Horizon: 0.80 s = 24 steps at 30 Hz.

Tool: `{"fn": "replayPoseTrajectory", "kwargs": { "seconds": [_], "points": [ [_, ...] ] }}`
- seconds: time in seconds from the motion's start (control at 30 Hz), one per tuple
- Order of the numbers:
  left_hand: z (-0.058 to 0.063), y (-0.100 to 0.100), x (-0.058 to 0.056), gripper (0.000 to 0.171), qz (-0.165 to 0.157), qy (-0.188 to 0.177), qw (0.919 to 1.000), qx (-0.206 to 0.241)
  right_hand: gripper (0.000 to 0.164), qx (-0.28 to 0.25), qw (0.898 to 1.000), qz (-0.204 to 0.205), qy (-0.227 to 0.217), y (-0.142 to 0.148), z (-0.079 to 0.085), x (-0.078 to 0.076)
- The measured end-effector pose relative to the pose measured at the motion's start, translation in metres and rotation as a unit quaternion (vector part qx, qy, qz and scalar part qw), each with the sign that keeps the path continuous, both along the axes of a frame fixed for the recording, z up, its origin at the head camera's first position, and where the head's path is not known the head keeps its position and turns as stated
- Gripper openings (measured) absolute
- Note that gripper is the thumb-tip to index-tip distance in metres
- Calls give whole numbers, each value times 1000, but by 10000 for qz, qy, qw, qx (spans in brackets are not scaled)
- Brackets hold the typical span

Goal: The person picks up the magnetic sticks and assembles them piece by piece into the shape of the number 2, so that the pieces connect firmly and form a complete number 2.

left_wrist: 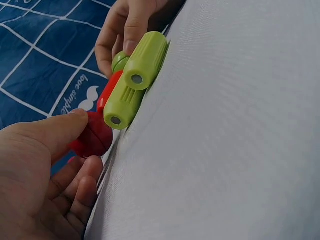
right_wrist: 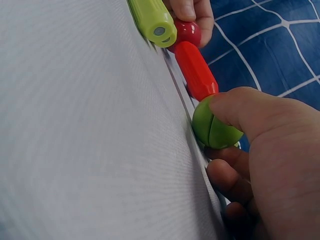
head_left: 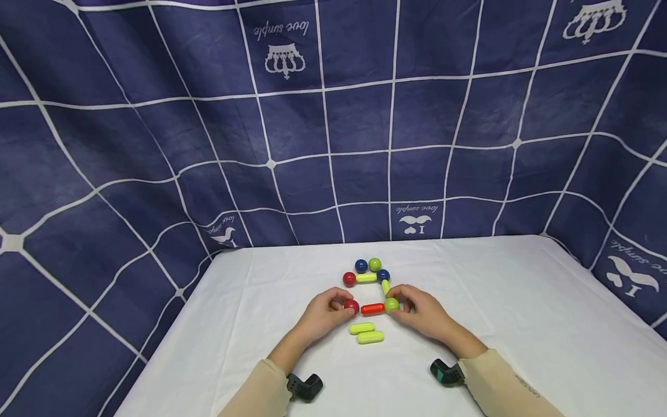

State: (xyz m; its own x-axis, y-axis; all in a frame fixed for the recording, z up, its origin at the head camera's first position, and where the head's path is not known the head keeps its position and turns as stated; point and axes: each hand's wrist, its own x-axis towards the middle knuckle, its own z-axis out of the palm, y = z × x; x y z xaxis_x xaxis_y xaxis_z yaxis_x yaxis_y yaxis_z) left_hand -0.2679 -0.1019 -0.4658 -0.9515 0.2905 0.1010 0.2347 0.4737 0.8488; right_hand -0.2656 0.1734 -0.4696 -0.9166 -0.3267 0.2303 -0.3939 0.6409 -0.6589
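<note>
My left hand (head_left: 325, 313) pinches a red ball (left_wrist: 95, 135) between thumb and fingers. My right hand (head_left: 421, 310) grips a green ball (right_wrist: 215, 125) at the other side. Between the two balls lies a red magnetic rod (head_left: 372, 309), its right end against the green ball; whether its left end touches the red ball I cannot tell. From the green ball a yellow-green rod (head_left: 385, 287) runs back to a blue ball (head_left: 383, 275). Another yellow-green rod (head_left: 366, 278) joins that blue ball to a second red ball (head_left: 349, 279).
Two loose yellow-green rods (head_left: 370, 337) lie side by side in front of the red rod. Behind the joined pieces sit a loose blue ball (head_left: 361, 266) and a green ball (head_left: 374, 264). A white cloth (head_left: 276, 272) covers the table, with a blue checked curtain (head_left: 359, 121) behind.
</note>
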Motion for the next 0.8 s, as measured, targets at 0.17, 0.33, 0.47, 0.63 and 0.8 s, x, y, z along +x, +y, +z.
{"fn": "replayPoseTrajectory", "kwargs": {
  "seconds": [0.17, 0.33, 0.47, 0.63, 0.8],
  "points": [
    [0, 0, 1, 25, -99, -6, 9999, -25, 32, 7, 10000, 37, 29, -1, 1, 1],
    [0, 0, 0, 25, -105, 62, 9999, -48, 32, 12, 10000, 22, 47, 0, 3, 1],
    [0, 0, 0, 26, -105, 80, 9999, -79, 33, 31, 10000, 0, -20, -1, 3, 1],
    [0, 0, 1, 26, -107, 78, 9999, -51, 33, 43, 10000, -16, -45, -1, 4, 1],
    [-1, -1, 0, 27, -134, 77, 9999, -35, 33, 49, 10000, -30, -61, -1, 3, 1]
  ]
}}
